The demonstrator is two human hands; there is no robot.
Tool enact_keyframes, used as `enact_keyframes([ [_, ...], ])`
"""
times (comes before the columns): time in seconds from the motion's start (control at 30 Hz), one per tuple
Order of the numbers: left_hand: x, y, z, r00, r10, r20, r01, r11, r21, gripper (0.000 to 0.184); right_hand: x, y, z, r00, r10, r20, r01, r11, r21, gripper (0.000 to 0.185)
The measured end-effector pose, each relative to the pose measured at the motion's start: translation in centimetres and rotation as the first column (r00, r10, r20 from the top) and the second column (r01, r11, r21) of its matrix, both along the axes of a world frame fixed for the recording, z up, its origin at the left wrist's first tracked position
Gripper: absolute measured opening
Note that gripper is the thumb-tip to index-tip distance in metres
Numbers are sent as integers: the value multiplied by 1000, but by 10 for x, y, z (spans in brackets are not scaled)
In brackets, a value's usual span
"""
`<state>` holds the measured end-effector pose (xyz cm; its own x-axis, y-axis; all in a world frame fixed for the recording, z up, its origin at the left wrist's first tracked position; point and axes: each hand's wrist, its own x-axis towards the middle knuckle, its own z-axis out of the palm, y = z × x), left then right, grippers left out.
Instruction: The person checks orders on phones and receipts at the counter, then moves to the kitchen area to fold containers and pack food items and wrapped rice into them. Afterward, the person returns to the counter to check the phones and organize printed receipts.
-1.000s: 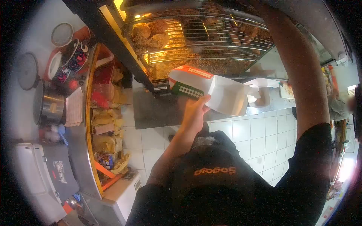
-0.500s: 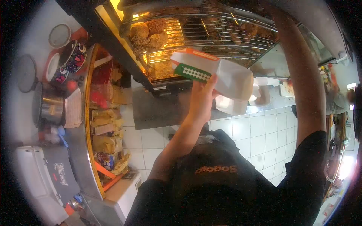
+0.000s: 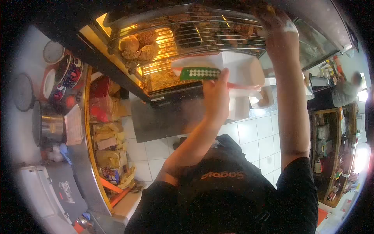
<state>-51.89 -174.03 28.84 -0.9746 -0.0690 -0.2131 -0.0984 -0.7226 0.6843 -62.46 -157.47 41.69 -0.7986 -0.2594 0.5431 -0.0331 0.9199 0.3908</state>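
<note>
My left hand (image 3: 217, 95) grips an open cardboard box (image 3: 243, 70) with a white inside and a green and white checked strip. The box is held in front of a lit warming cabinet with wire racks (image 3: 191, 46). Fried pieces of food (image 3: 140, 48) lie on a rack at the left of the cabinet. My right hand (image 3: 277, 25) reaches up to the right part of the cabinet. Its fingers are blurred and dark, and what they may hold cannot be made out.
A metal counter (image 3: 156, 121) runs below the cabinet, with white boxes (image 3: 261, 97) on it. Paper bags (image 3: 109, 136) fill a shelf at the left, beside patterned pots (image 3: 72, 72). At the far right a person (image 3: 344, 93) stands near wooden shelves (image 3: 327, 148).
My right hand has come into view at the top right. My left hand has moved up and right with the box. The view has turned, showing more of the person and shelves.
</note>
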Motion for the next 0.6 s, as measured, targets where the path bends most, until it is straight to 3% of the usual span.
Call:
enact_keyframes([
  [0.03, 3, -1, 1, 999, 21, 42, -21, 1000, 5, 28, 29, -10, -1, 976, 189, -106, -200, 975, -100, 37],
  [0.07, 7, -2, -2, 999, 20, 39, -20, 1000, 6, 28, 49, -20, -4, 948, 306, -83, -311, 848, -430, 39],
  [0.1, 10, -5, -8, 999, 31, 33, -31, 1000, 1, 30, 70, -30, -7, 898, 416, -143, -388, 598, -701, 42],
  [0.17, 17, -10, -7, 999, 45, 26, -44, 999, -4, 32, 98, -37, -13, 856, 506, -106, -180, 99, -979, 43],
  [0.23, 24, -16, 5, 997, 73, -28, -72, 997, 16, 34, 114, -39, -14, 564, 800, 206, 175, 128, -976, 41],
  [0.27, 25, -17, 1, 996, 59, -66, -56, 998, 38, 36, 113, -39, -13, 564, 800, 204, 173, 127, -977, 41],
  [0.3, 26, -18, -2, 996, 59, -67, -57, 998, 36, 36, 113, -39, -12, 610, 777, 156, -137, 297, -945, 41],
  [0.37, 29, -22, -5, 992, 40, 117, -30, 996, -89, 36, 106, -39, 1, 637, 766, 90, -422, 444, -791, 40],
  [0.4, 29, -23, -2, 999, 50, 3, -50, 998, 32, 36, 95, -40, 20, 681, 730, 62, -537, 555, -635, 42],
  [0.43, 29, -25, -2, 999, 52, 2, -52, 998, 30, 36, 80, -43, 25, 735, 677, 22, -599, 664, -448, 42],
  [0.5, 33, -27, -3, 998, 40, -51, -37, 997, 71, 36, 46, -52, 29, 826, 546, -141, -555, 831, -36, 40],
  [0.53, 34, -27, -3, 998, 40, -55, -37, 997, 70, 36, 25, -58, 29, 850, 506, -145, -503, 862, 58, 39],
  [0.6, 37, -27, -3, 995, 74, 71, -71, 996, -49, 36, -13, -64, 27, 908, 417, -24, -416, 908, 37, 39],
])
